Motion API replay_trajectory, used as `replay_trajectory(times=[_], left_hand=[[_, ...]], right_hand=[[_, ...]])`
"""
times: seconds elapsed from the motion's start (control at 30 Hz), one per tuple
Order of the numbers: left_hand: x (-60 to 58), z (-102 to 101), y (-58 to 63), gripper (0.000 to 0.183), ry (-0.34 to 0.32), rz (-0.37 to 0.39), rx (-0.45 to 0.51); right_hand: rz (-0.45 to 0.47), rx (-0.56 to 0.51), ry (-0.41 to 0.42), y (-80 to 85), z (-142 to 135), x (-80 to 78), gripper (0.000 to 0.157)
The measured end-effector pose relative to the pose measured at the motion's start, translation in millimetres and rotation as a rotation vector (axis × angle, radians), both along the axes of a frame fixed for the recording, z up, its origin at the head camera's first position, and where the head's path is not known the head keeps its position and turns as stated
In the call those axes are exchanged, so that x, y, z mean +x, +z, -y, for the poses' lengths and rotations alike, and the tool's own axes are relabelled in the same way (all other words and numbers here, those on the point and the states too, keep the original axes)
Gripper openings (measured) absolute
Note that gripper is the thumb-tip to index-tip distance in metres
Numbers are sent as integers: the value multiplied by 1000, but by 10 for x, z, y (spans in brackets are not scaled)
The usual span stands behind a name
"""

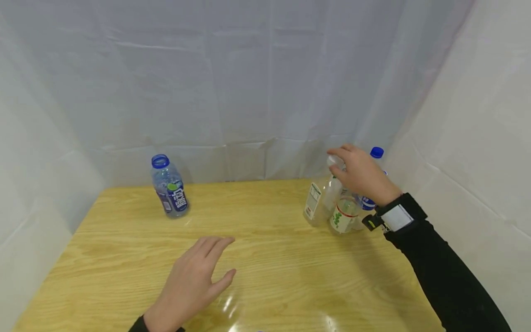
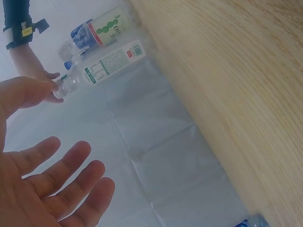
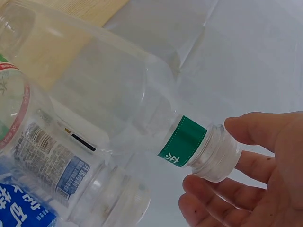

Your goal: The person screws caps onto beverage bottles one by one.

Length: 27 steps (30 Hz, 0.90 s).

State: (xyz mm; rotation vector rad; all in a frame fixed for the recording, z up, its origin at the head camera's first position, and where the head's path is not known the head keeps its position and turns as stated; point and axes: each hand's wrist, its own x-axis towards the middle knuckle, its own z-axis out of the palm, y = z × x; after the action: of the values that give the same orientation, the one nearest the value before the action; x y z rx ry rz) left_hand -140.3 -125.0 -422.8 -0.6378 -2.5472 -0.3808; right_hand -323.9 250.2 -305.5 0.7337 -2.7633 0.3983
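Note:
At the right back of the table, my right hand [image 1: 364,174] is at the neck of a clear plastic bottle [image 1: 328,197] with a green band. In the right wrist view, the thumb [image 3: 246,130] lies against the bottle's mouth [image 3: 222,153], and the other fingers curl round the far side. The bottle stands upright. Close by it are a clear bottle with a grape-patterned label [image 1: 344,216] and a blue-capped bottle [image 1: 376,153], partly hidden by the hand. My left hand [image 1: 192,279] hovers over the front of the table, fingers spread apart from the thumb, holding nothing.
A blue-tinted bottle with a dark blue label [image 1: 172,193] stands upright at the table's left back. The wooden table [image 1: 265,276] ends at a pale sheet [image 1: 249,83] behind it, and similar sheets hang at both sides.

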Motion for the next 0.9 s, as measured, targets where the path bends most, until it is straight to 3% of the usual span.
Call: replay_trajectory(times=[0.6, 0.73, 0.9], left_hand=[[24, 21, 20, 66, 17, -12, 4], [18, 10, 13, 66, 17, -6, 5], [16, -8, 12, 66, 19, 6, 6]], right_hand=[[-21, 70, -15, -28, 25, -47, 57], [-105, 56, -10, -43, 18, 4, 54], [-282, -2, 63, -80, 54, 118, 47]])
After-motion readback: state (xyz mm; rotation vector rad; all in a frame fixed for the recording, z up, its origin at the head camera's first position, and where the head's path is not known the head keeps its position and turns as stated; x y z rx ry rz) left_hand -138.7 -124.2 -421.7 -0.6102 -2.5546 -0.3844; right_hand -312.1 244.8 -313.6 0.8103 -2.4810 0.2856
